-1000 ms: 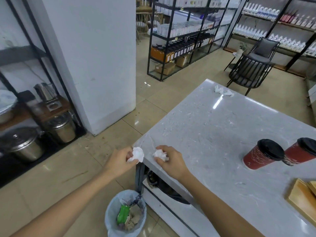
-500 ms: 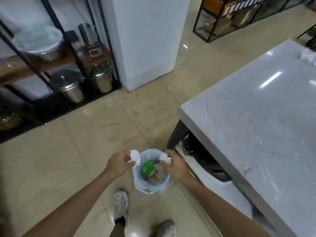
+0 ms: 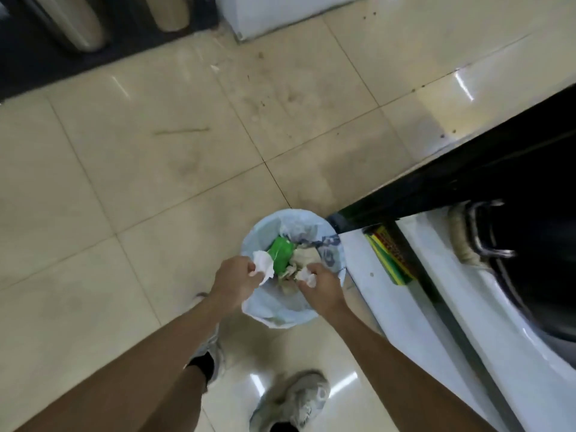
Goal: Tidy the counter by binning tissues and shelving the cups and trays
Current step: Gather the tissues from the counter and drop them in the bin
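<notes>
A small bin lined with a pale blue bag stands on the tiled floor by the counter's corner. It holds a green wrapper and crumpled paper. My left hand is over the bin's left rim, shut on a white crumpled tissue. Over the bin's right side, my right hand grips a second, smaller tissue. Both tissues hang above the bin's opening. The cups and trays are out of view.
The counter's dark edge runs up to the right, with a white lower shelf and a green and yellow packet beneath. My shoes stand just behind the bin. Steel pots sit at the far left.
My view has tipped further down toward the floor and bin. Both hands have moved from the bin's near rim to over its opening, still gripping the tissues.
</notes>
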